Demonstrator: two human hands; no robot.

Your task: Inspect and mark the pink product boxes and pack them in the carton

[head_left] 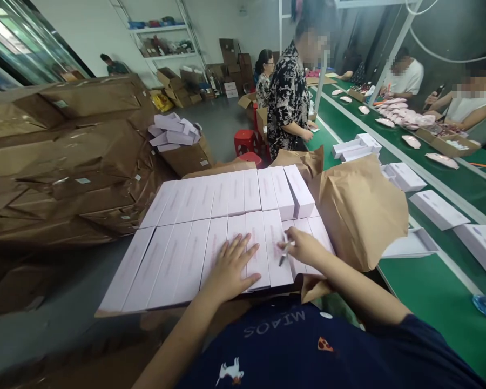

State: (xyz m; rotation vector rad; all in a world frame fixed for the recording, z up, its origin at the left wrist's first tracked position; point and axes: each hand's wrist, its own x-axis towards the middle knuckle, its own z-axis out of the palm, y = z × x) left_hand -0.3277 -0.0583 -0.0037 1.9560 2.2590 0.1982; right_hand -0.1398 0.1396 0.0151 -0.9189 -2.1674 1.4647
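Observation:
Two rows of long white boxes (186, 256) lie packed side by side in front of me, with faint printing on their tops. My left hand (233, 267) rests flat on the near row, its fingers spread. To its right, my right hand (303, 247) is closed around a slim pen-like tool (283, 257), whose dark tip points down at a box top. I cannot tell what kind of tool it is. At the far right of the back row, one white box (299, 192) sits askew and a little raised. Brown wrapping paper (360, 210) stands up along the right side.
Brown-wrapped bundles (85, 156) are stacked at the left. A carton (190, 156) holds loose white box parts. On the right, a green work table (421, 302) carries white boxes and pink objects (400, 111). A standing person (287, 97) and seated people work alongside; a red stool (245, 141) stands behind.

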